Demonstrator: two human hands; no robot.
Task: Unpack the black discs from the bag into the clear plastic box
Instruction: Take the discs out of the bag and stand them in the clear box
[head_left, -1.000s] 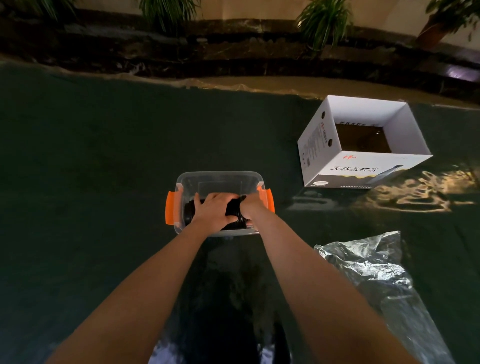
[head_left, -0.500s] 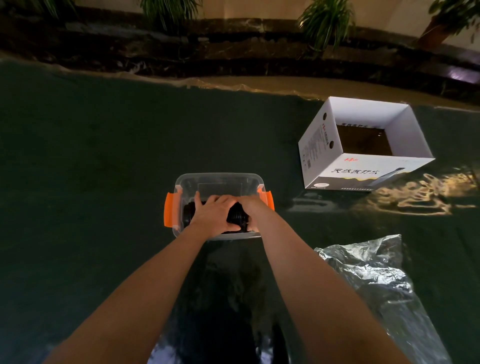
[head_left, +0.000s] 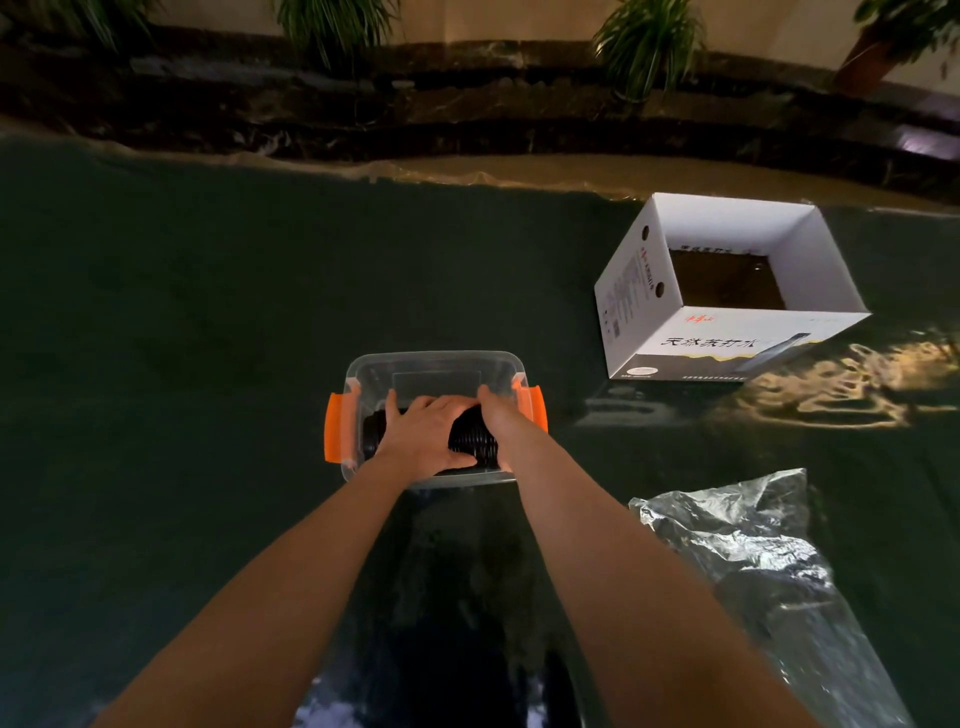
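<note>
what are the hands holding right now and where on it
Both hands are on a row of black discs inside the clear plastic box: left hand over its top, right hand at its right end.

Ribbed black discs (head_left: 470, 441) lie stacked sideways inside clear box (head_left: 436, 364).

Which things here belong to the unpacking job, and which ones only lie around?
Job: clear plastic box, black discs, bag, left hand, right hand.

Lying about: white cardboard box, plants.
</note>
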